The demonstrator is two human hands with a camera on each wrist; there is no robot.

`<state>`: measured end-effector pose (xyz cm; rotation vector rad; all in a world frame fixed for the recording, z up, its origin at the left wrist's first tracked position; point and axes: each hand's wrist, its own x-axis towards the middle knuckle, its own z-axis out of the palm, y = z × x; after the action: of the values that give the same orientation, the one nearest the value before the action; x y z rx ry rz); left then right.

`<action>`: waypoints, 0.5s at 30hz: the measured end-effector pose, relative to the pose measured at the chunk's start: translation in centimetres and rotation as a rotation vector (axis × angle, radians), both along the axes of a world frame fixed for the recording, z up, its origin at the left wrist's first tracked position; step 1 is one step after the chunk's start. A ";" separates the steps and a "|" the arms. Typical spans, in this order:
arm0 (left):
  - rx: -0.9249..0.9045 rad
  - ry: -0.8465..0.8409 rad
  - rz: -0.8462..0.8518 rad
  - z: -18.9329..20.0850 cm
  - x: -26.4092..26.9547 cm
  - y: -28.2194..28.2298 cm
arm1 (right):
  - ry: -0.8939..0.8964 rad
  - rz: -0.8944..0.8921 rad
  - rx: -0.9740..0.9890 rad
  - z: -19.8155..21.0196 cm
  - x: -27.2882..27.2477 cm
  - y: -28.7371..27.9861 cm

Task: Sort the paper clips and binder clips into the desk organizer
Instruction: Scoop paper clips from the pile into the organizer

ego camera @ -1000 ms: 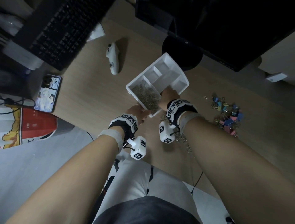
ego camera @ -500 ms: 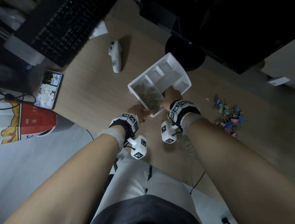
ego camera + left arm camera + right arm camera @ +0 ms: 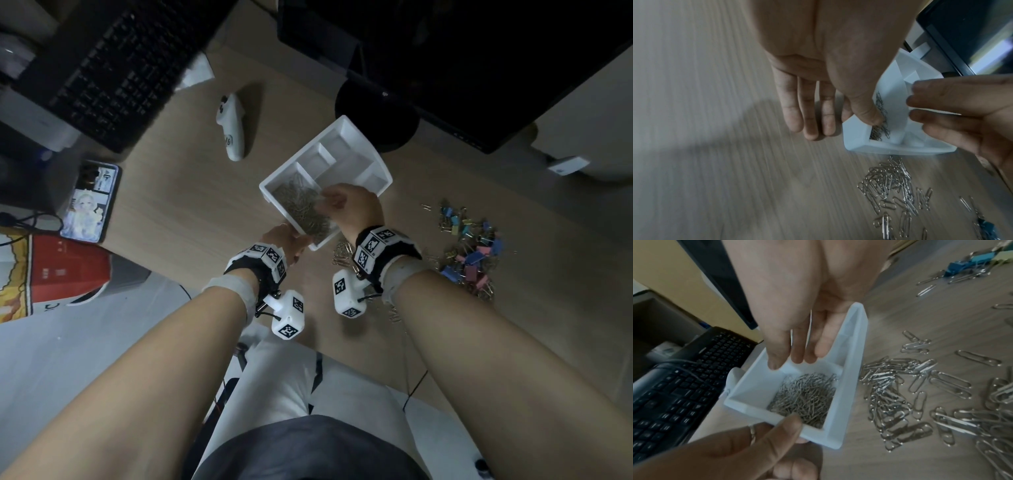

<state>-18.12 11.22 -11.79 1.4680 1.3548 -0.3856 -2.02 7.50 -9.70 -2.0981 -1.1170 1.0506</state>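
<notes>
White organizer [image 3: 346, 128] sits mid-table, left hand [image 3: 287, 241] gripping its 7 o'clock corner. Right hand [image 3: 349, 205], fingers now loosely spread and empty, has shifted over the paper clips [image 3: 305, 209] compartment: handful delivered. Binder clips [image 3: 469, 246] wait at 3 o'clock.
</notes>
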 end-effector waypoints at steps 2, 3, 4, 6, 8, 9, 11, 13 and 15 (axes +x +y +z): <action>0.013 0.012 0.018 0.0 0.1 -0.3 | -0.115 -0.039 -0.009 -0.3 1.3 -1.1; 0.016 -0.006 0.035 -0.1 0.1 -0.5 | -0.207 -0.041 -0.035 -0.7 2.0 -2.0; 0.016 -0.035 0.058 -0.2 0.2 -0.8 | -0.303 -0.038 -0.078 -1.2 2.6 -3.1; 0.022 -0.114 0.129 -0.4 0.2 -1.6 | -0.393 -0.033 -0.221 -2.6 3.2 -5.7; 0.005 -0.189 0.281 -1.0 0.1 -2.4 | -0.344 0.029 -0.330 -3.9 2.9 -7.8; -0.036 -0.228 0.375 -1.2 0.2 -2.7 | -0.349 0.086 -0.324 -4.5 2.5 -8.5; -0.099 -0.263 0.513 -1.7 0.5 -3.3 | -0.425 0.204 -0.245 -5.2 1.6 -9.2; -0.093 -0.267 0.581 -1.6 0.9 -3.6 | -0.453 0.271 -0.223 -5.4 0.7 -9.3; -0.082 -0.293 0.647 -1.7 1.0 -4.0 | -0.465 0.241 -0.206 -5.7 0.0 -9.1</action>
<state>-17.14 7.24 -13.47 0.9033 1.4615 0.1831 -2.02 -1.55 -15.36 -2.5000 -1.5725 0.8279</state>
